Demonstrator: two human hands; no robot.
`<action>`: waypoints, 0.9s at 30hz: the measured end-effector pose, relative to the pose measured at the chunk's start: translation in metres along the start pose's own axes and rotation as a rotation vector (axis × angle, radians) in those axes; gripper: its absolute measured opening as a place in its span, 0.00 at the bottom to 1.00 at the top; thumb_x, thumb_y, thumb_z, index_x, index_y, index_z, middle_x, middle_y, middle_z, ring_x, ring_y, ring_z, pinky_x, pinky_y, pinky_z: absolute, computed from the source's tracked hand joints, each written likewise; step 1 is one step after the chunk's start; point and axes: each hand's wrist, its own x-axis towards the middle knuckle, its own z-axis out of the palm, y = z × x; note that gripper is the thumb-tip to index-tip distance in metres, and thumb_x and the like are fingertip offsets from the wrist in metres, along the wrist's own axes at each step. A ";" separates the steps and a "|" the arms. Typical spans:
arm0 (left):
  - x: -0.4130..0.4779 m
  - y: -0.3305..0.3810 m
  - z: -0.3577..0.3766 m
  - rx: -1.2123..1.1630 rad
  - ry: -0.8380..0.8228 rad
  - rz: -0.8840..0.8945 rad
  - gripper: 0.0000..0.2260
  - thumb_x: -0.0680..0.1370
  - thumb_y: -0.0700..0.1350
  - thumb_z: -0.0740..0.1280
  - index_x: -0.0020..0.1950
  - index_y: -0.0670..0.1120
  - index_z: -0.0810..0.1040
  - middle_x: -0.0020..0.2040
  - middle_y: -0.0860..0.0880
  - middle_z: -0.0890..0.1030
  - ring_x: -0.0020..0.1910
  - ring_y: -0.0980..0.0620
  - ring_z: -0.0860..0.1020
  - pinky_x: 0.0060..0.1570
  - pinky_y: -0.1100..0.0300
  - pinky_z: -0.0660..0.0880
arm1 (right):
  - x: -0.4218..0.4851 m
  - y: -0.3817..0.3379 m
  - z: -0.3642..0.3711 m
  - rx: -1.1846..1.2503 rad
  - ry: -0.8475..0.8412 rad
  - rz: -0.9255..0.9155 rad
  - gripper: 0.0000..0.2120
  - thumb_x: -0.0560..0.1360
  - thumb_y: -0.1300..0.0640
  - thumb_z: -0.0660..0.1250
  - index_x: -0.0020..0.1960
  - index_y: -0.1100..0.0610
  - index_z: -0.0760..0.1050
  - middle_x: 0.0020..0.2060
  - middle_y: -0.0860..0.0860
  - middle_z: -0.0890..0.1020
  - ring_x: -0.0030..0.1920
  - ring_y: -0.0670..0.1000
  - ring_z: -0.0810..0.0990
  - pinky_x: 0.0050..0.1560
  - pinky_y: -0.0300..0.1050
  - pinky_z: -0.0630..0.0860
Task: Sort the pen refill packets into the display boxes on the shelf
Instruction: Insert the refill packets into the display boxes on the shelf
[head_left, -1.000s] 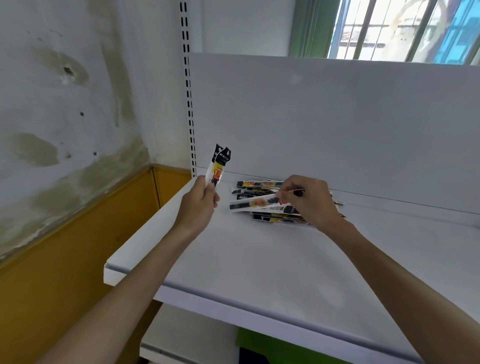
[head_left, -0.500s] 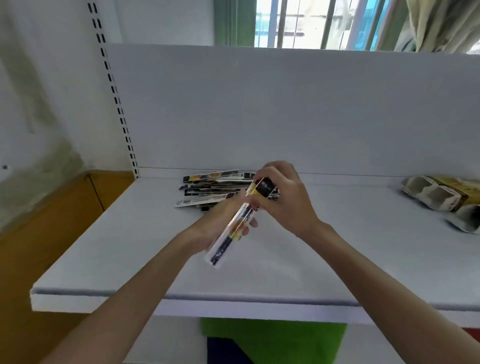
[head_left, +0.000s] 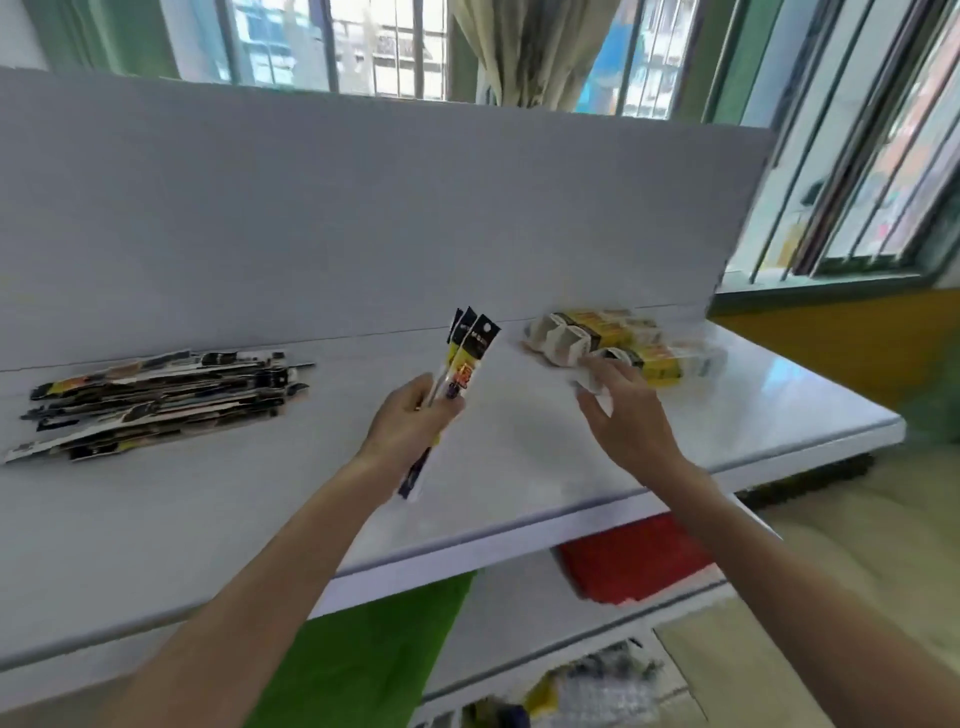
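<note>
Below the smooth, rounded front edge of the white shelf (head_left: 571, 525), a green sheet (head_left: 363, 649) and a flat red pack (head_left: 634, 561) lie blurred on a lower shelf (head_left: 519, 618). Two bare forearms rise from six o'clock. The left hand (head_left: 410, 423) has its grip clamped round a small bunch of pen refill packets (head_left: 470, 353). These are long, narrow sleeves of clear plastic with black, slant-cut header cards and yellow-and-red print, and they tilt with the headers toward one o'clock and the tails toward seven o'clock, under the wrist. At three o'clock of it, the right hand (head_left: 631, 415) hovers palm down, its fingers straight and spread, the grip apart and holding nothing. Its fingertips are at the pale open end of the nearest of the display boxes (head_left: 597, 332), and blur hides whether they touch. The boxes are yellow-and-black cardboard, lying on their sides at twelve o'clock of that hand on the glossy shelf top. At nine o'clock of the left hand, well apart, a loose flat pile of packets (head_left: 156, 395) lies lengthwise along the matte white back panel (head_left: 363, 208). Beyond the panel stand barred windows (head_left: 384, 47) in green frames and a pale gathered curtain (head_left: 524, 47).
</note>
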 end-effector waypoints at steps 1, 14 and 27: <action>0.003 0.004 0.020 -0.009 0.003 0.003 0.05 0.77 0.42 0.64 0.42 0.43 0.71 0.34 0.45 0.67 0.32 0.50 0.64 0.37 0.57 0.61 | -0.006 0.022 -0.016 -0.032 0.010 0.045 0.18 0.76 0.60 0.63 0.65 0.60 0.71 0.60 0.59 0.75 0.60 0.59 0.73 0.58 0.50 0.70; 0.037 0.052 0.211 -0.169 -0.167 0.035 0.04 0.75 0.40 0.69 0.44 0.39 0.78 0.32 0.48 0.74 0.32 0.52 0.71 0.39 0.62 0.69 | -0.072 0.189 -0.144 -0.141 0.033 0.324 0.19 0.74 0.65 0.63 0.64 0.60 0.71 0.60 0.56 0.76 0.61 0.55 0.74 0.62 0.47 0.69; 0.137 0.052 0.159 -0.318 0.137 0.065 0.03 0.75 0.40 0.68 0.42 0.45 0.79 0.33 0.50 0.79 0.33 0.55 0.77 0.37 0.66 0.77 | 0.076 0.214 -0.085 -0.135 -0.204 0.124 0.14 0.73 0.60 0.67 0.58 0.58 0.76 0.59 0.54 0.77 0.57 0.54 0.75 0.56 0.42 0.71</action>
